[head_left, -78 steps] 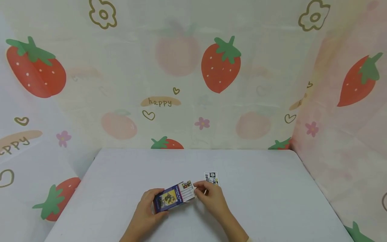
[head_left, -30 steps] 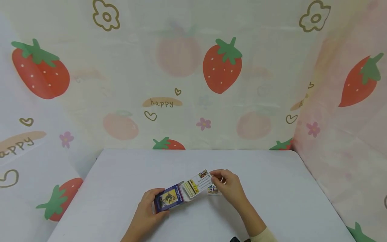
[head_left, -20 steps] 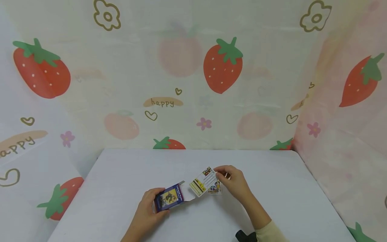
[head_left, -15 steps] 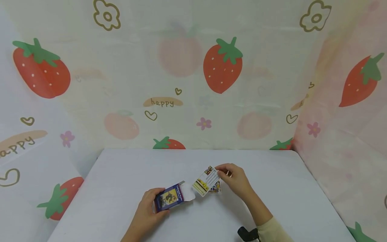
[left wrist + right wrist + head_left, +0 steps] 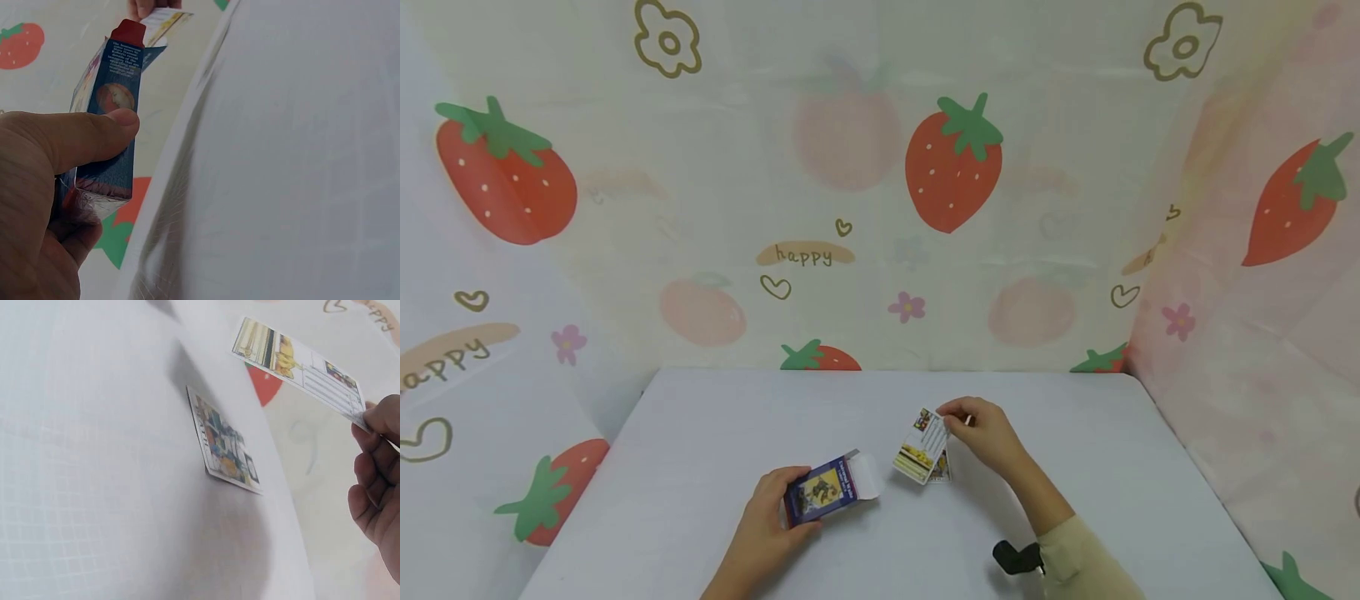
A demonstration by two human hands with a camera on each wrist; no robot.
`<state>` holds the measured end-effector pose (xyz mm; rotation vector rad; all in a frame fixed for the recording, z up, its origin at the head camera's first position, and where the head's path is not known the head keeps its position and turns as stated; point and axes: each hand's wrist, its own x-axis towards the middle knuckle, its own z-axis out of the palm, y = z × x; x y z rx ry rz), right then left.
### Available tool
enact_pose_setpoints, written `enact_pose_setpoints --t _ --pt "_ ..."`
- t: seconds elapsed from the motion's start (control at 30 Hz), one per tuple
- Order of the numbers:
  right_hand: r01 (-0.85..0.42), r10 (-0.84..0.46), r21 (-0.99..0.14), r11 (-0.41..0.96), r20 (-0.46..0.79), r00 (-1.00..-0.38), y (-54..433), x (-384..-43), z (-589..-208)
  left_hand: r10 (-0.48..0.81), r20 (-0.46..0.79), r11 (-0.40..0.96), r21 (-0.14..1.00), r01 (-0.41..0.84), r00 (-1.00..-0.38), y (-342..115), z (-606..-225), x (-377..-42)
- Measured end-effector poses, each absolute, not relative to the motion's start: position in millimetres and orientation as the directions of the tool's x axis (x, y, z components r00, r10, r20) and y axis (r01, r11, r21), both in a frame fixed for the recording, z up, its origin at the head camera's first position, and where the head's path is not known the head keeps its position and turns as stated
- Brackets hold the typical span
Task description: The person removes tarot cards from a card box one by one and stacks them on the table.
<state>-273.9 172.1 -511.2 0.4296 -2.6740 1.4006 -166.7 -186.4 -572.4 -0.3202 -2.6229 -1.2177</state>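
Low in the head view, left of centre, the left hand grips a dark blue cardboard box with a yellow picture panel, its white flap open toward the right. Low and right of centre, the right hand pinches the corner of a white rectangular paper card with yellow print, held above the flat white table. Partly behind it, a white-bordered paper card with a colourful picture lies on the table, middle of the right-wrist view. At lower right, a black angular object shows beside the beige cloth sleeve
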Motion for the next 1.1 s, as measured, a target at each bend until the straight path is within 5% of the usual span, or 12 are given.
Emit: enact_pose_setpoints --t 1.1 --pt "-0.165 -0.251 -0.794 0.585 0.016 -0.968 172.4 -314.3 -542.5 0.09 0.268 0.619 0.739 0.265 -0.959 -186.6 -570.6 -164.5"
